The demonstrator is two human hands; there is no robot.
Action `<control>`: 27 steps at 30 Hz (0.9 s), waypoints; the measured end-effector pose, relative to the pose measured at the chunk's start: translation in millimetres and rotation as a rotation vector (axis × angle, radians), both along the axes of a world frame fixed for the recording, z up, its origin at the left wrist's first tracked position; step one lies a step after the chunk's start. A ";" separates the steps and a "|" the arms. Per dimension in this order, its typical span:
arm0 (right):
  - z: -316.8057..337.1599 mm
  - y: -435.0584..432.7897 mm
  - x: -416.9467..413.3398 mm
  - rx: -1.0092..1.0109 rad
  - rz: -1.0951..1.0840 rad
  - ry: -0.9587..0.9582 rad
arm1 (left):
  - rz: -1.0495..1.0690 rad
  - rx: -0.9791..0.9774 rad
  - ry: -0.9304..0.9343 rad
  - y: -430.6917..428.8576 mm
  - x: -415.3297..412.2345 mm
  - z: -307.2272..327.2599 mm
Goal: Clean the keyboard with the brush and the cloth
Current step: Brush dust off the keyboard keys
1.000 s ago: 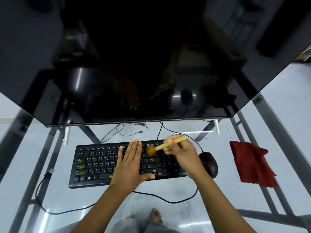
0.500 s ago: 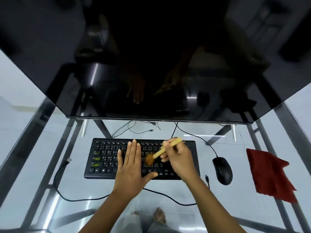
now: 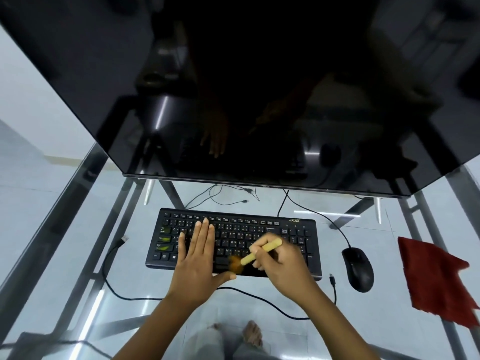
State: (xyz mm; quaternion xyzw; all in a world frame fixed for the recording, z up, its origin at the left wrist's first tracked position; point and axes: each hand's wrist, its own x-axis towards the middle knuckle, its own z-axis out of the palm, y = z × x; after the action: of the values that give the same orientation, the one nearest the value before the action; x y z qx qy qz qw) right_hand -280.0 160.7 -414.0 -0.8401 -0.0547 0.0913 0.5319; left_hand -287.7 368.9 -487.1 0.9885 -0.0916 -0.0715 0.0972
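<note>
- Currently the brushing step is in hand, as I judge it: the bristles of the brush (image 3: pixel 253 255) sit blurred on the front row of the keyboard (image 3: pixel 244 229), about at the space bar.
- The keyboard lies flat on the glass surface (image 3: pixel 135 276), just below the monitor (image 3: pixel 233 100), with the mouse (image 3: pixel 358 268) near its right end.
- The red cloth (image 3: pixel 436 279) lies crumpled well apart to the right, beyond the mouse, with neither hand on it, so the wiping step looks not yet begun.
- The left hand (image 3: pixel 200 258) is flat, fingers straight and close together, thumb spread to the side. It presses on the left-middle keys with the palm over the front edge, seemingly to steady the keyboard.
- The right hand (image 3: pixel 283 263) has its fingers curled round the yellow handle in a pen-like pinch. The bristles point down and left, just beside the left thumb tip.
- The next move likely calls for short, light strokes along the rows that flick dust off the edge, not down between the keys.
- The keys under the left hand cannot be brushed until that hand shifts aside.
- Fetching the cloth would then mean reaching past the mouse.
</note>
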 end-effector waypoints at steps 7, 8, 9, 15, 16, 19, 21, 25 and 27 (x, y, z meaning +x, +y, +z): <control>-0.4 4.2 18.4 0.028 -0.241 0.069 | 0.035 -0.081 -0.064 10.3 0.6 4.2; 0.1 9.9 18.5 0.057 -0.154 0.135 | 0.060 -0.115 -0.076 14.4 1.4 5.1; -0.8 14.8 19.0 0.014 -0.134 0.129 | 0.089 -0.145 -0.084 18.6 2.1 5.9; -4.1 32.5 29.7 0.010 -0.200 -0.035 | 0.254 -0.247 -0.124 47.7 6.3 7.5; -7.8 38.0 28.7 0.014 -0.118 -0.012 | 0.265 -0.254 -0.130 53.0 5.2 7.1; -11.7 40.9 33.8 -0.072 -0.215 -0.093 | 0.309 -0.295 -0.149 66.1 0.0 5.1; -8.9 43.5 35.9 -0.039 -0.294 -0.149 | 0.344 -0.358 -0.169 76.2 -2.0 -0.6; -7.7 62.9 31.4 -0.008 -0.072 0.016 | 0.341 -0.518 -0.127 94.6 -3.2 -10.9; -9.1 61.7 38.0 -0.061 -0.181 -0.096 | 0.292 -0.506 -0.120 94.0 -2.6 -11.3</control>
State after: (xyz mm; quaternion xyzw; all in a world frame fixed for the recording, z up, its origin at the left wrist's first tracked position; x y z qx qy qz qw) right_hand -242.0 222.4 -423.1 -0.8607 -0.0012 0.0041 0.5091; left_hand -290.3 462.9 -498.4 0.9381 0.0308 0.0270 0.3441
